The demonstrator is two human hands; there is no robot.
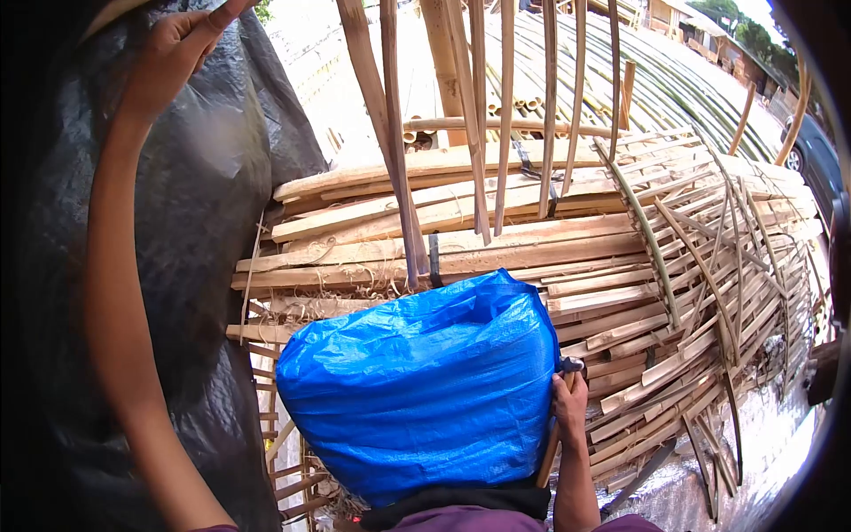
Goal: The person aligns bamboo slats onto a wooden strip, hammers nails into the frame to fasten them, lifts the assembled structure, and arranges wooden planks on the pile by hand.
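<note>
My right hand (570,408) is wrapped round a hammer (550,454) near its metal head, with the wooden handle pointing down towards my waist. Just left of that hand, a bulging blue plastic sheet or bag (421,390) covers the front of my body. My left hand (182,55) is raised at the upper left edge of the view, in front of a black plastic sheet (204,168). Its fingers are curled closed, and what they hold, if anything, is cut off by the frame.
Stacked split bamboo slats (496,244) lie ahead, held by dark straps. Several strips (390,115) hang down from above. Thinner bamboo pieces (709,266) pile up at right. Long poles (709,106) and a parked car (811,164) are behind.
</note>
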